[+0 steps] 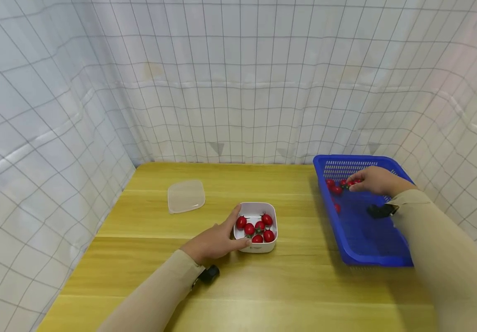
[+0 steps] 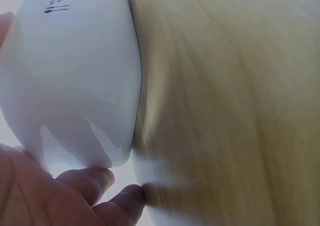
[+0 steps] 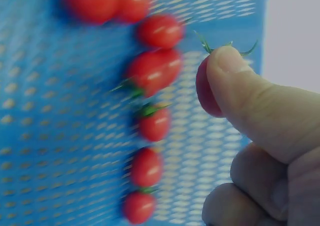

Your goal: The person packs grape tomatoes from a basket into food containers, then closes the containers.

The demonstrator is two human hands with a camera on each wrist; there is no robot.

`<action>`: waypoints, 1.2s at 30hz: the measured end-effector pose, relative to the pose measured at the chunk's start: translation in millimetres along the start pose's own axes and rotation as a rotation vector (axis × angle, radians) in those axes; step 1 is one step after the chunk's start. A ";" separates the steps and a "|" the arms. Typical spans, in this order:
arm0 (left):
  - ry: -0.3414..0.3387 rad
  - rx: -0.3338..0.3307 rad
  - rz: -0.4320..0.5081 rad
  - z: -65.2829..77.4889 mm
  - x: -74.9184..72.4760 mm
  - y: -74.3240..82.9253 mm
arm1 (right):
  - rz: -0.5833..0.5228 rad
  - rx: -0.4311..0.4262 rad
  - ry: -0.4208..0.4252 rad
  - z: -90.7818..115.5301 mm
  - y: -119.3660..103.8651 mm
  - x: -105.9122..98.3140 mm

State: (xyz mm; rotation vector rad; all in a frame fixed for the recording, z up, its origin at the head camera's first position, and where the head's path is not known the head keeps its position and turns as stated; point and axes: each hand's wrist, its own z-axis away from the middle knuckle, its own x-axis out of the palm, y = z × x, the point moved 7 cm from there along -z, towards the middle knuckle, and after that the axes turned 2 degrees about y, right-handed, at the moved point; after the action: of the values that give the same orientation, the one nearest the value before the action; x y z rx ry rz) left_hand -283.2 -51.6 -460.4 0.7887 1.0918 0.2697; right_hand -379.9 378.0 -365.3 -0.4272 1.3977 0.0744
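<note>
My left hand (image 1: pixel 215 240) holds a small white square container (image 1: pixel 256 208) at its left corner, thumb over the front rim and fingers along the side. Several red cherry tomatoes (image 1: pixel 260 226) lie inside it. In the left wrist view the fingertips (image 2: pixel 102 176) touch the container's smooth wall. Over at the right, my right hand (image 1: pixel 373 180) is within the blue basket (image 1: pixel 338 230), near its back. Between thumb and finger it pinches a cherry tomato (image 3: pixel 207 93) with a green calyx. More cherry tomatoes (image 3: pixel 146 167) lie in a row by the basket's wall.
A translucent square lid (image 1: pixel 186 197) lies flat on the wooden table (image 1: pixel 263 290), left of the container and farther back. White grid-patterned curtains (image 1: pixel 246 92) hang behind and on both sides. The basket has raised, slotted walls.
</note>
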 end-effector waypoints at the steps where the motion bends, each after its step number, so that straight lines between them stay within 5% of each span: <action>1: 0.001 -0.002 -0.001 0.0 -0.3 0.2 | -0.002 0.002 0.011 -0.9 -3.9 -5.0; 6: 0.000 -0.005 -0.004 -0.4 -1.0 1.7 | -0.036 -0.004 0.034 -5.0 -37.7 -26.8; 11: -0.002 -0.007 0.004 -1.0 -1.4 2.5 | -0.041 -0.066 0.014 -11.8 -94.5 -34.7; 20: -0.003 -0.002 0.009 -1.0 0.2 3.0 | -0.087 -0.235 -0.090 -25.2 -187.3 -7.8; 28: -0.012 -0.016 0.037 0.8 1.8 3.4 | -0.076 -0.293 -0.169 -31.5 -228.8 19.8; 36: -0.011 -0.013 0.018 0.9 1.8 4.2 | -0.059 -0.349 -0.184 -32.5 -246.8 29.9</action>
State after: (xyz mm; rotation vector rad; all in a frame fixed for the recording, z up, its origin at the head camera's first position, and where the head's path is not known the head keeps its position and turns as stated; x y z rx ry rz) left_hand -280.9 -48.0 -458.6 0.7885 1.0721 0.2873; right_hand -331.0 133.8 -336.7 -0.7327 1.1907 0.3057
